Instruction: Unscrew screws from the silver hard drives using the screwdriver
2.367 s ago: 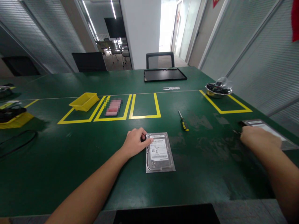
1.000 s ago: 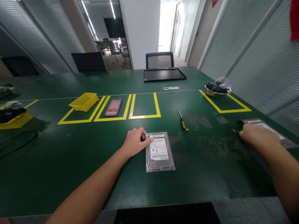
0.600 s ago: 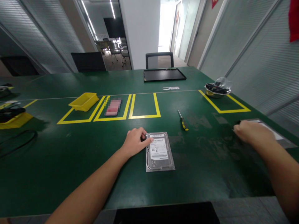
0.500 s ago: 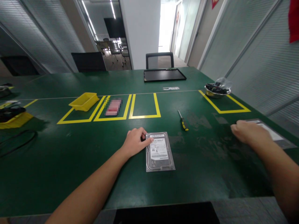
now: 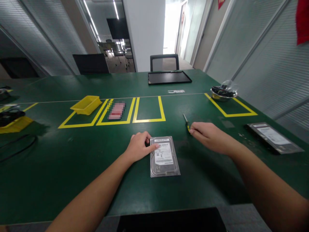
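A hard drive (image 5: pixel 164 169) lies label up on the green table in front of me. My left hand (image 5: pixel 141 146) grips its upper left edge, the thumb on the label and the fingers curled by the side. To the right, my right hand (image 5: pixel 209 135) has its fingers closed at the handle of a screwdriver (image 5: pixel 186 122). The screwdriver's shaft points away from me; most of its yellow-and-black handle is hidden by the fingers. A second hard drive (image 5: pixel 274 137) lies farther right, with a white label on top.
Yellow tape outlines mark the table (image 5: pixel 79 193). A yellow tray (image 5: pixel 87 105) and a blurred-out pinkish object (image 5: pixel 117 111) sit at the left outlines. A metal bowl of dark items (image 5: pixel 224 93) stands at the right. Behind are a flat black panel (image 5: pixel 169 78) and a thin metal strip (image 5: pixel 176 91).
My right hand has moved left from beside the far-right hard drive to the screwdriver handle, closing on it. My left hand has stayed on the near hard drive.
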The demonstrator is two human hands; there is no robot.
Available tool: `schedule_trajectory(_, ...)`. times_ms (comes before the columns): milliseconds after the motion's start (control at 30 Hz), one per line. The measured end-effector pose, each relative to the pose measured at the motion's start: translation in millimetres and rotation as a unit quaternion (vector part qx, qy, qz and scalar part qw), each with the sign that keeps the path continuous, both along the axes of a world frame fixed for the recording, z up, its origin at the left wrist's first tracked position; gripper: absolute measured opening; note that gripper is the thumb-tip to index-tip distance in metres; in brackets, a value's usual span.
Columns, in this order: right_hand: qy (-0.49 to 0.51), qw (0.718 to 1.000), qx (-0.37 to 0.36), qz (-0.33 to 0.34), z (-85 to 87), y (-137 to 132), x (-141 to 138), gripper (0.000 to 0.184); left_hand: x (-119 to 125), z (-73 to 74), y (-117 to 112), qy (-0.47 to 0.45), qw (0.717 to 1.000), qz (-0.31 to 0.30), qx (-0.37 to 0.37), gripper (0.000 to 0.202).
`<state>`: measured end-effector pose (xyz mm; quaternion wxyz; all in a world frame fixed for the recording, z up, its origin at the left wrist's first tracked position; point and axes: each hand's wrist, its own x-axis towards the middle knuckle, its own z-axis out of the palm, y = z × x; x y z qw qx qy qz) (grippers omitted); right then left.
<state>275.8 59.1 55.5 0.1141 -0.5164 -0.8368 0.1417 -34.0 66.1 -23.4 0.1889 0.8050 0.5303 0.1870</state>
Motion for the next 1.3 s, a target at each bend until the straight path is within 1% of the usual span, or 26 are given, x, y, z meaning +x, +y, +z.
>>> schedule_trajectory(100,0.062,0.997,0.006,0.038,6.5,-4,-31,0.025,0,0.9,0,0.003,1.0,0.0,0.0,0.055)
schedule_trajectory(167,0.096,0.994,0.006,0.05,3.5,-3,-48,0.022,1,1.4,0,0.001,1.0,0.004,-0.004,0.056)
schedule_trajectory(200,0.113,0.992,0.004,0.05,-0.7,-2,-54,0.021,1,1.6,1,0.0,1.0,0.006,-0.008,0.056)
schedule_trajectory(267,0.129,0.991,0.009,0.037,-14.1,2,-64,0.019,2,1.7,1,-0.004,1.0,0.009,-0.015,0.055)
schedule_trajectory(333,0.141,0.99,0.022,0.013,-31.5,7,-69,0.018,2,1.6,2,-0.006,1.0,0.01,-0.022,0.056)
schedule_trajectory(467,0.172,0.984,0.04,-0.027,-63.3,12,-71,0.018,1,0.4,4,-0.007,0.999,0.015,-0.029,0.054)
schedule_trajectory(533,0.186,0.981,0.036,-0.037,-73.6,12,-69,0.018,2,-0.4,5,-0.008,0.999,0.014,-0.03,0.053)
schedule_trajectory(633,0.207,0.977,0.024,-0.05,-82.9,11,-67,0.017,3,-0.5,6,-0.012,0.999,0.011,-0.036,0.051)
schedule_trajectory(767,0.229,0.971,0.02,-0.068,-89.4,12,-65,0.018,5,0.4,7,-0.011,0.999,0.008,-0.039,0.048)
schedule_trajectory(900,0.239,0.969,0.015,-0.065,-92.0,12,-64,0.018,4,0.3,6,-0.016,0.999,0.003,-0.039,0.047)
schedule_trajectory(1067,0.242,0.969,0.014,-0.056,-91.0,12,-63,0.017,3,0.3,7,-0.029,0.998,-0.004,-0.049,0.046)
schedule_trajectory(1300,0.236,0.97,0.009,-0.049,-87.3,9,-62,0.016,3,2.5,6,-0.025,0.999,-0.009,-0.042,0.045)
